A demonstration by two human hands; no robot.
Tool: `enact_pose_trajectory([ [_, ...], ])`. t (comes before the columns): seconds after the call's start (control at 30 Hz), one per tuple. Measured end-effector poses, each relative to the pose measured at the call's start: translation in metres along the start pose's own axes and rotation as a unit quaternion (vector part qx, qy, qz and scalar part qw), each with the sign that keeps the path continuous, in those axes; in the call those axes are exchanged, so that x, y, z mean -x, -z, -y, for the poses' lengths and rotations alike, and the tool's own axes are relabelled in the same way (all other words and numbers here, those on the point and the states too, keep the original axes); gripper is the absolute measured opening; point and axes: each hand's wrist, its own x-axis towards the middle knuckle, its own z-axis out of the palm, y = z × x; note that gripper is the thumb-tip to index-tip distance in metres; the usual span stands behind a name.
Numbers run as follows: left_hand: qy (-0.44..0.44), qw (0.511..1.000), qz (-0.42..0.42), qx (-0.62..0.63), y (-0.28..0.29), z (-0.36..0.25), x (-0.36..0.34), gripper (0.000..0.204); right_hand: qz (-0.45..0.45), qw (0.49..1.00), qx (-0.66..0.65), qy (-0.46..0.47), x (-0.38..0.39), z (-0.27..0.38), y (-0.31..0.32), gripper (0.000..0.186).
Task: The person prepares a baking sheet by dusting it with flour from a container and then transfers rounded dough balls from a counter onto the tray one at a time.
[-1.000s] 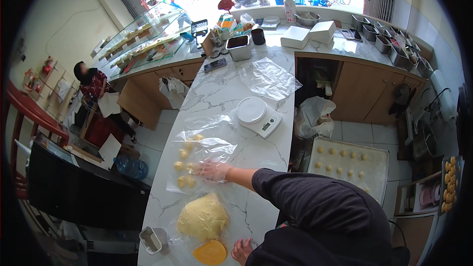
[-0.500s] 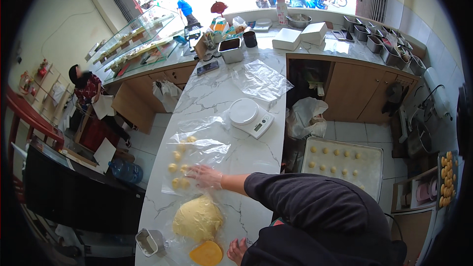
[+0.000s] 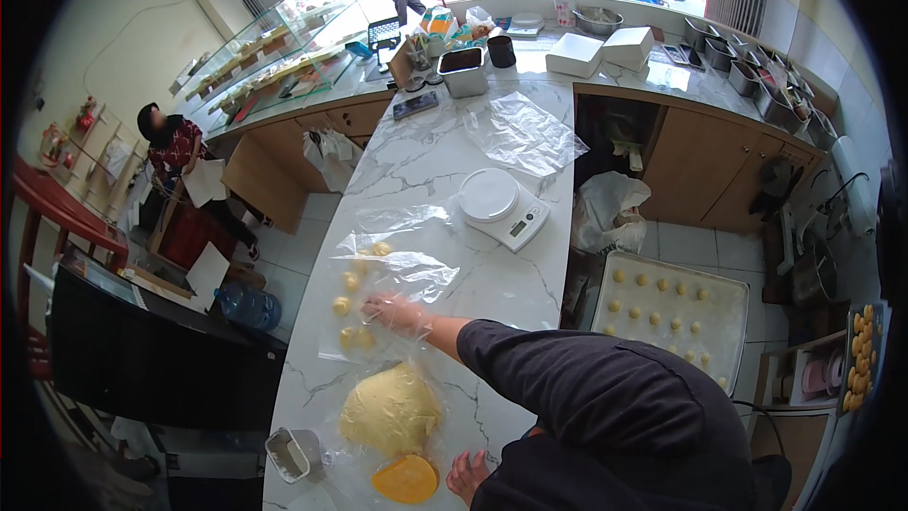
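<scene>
My right hand (image 3: 397,315) reaches across the marble table (image 3: 497,293), fingers spread at a thin clear plastic sheet (image 3: 416,265) covering several pale dough balls (image 3: 342,305); the dough directly at my fingertips is blurred by the film. My left hand (image 3: 466,473) rests low on the table, fingers slightly curled and apart, holding nothing visible. Between my hands sits a large mound of yellow dough (image 3: 388,407) on plastic, with an orange-yellow scraper (image 3: 407,481) below it and a metal tin (image 3: 291,454) to its left.
A white scale (image 3: 501,213) and crumpled plastic (image 3: 523,132) lie farther up the table. A tray of dough balls (image 3: 672,312) is at right, baked pieces (image 3: 861,355) beyond. A person (image 3: 175,156) holds a board at left, near a glass display case (image 3: 265,57); others pass outside.
My right hand has shifted slightly up the plastic sheet among the dough balls. The view has moved a little, and people outside have changed position. My left hand stays low on the table.
</scene>
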Motion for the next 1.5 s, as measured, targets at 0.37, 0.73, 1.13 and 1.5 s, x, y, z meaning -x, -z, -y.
enact_pose_trajectory([
  [0.37, 0.013, 1.0, 0.021, 0.008, -0.002, 0.022, 0.008, 0.009, -0.109, 0.973, -0.157, -0.131, 0.119, 0.068, 0.049, 0.023],
  [0.73, -0.036, 0.995, -0.088, -0.024, -0.019, 0.002, -0.018, 0.016, -0.044, 0.977, 0.197, -0.075, 0.184, 0.044, 0.142, 0.024],
  [1.13, -0.047, 0.992, -0.11, -0.051, -0.034, 0.018, -0.002, 0.027, 0.077, 0.993, 0.092, 0.005, 0.182, 0.038, 0.152, 0.011],
  [1.5, -0.016, 0.992, -0.116, -0.054, -0.032, 0.019, -0.007, 0.024, 0.115, 0.992, 0.029, -0.045, 0.185, 0.039, 0.161, 0.014],
])
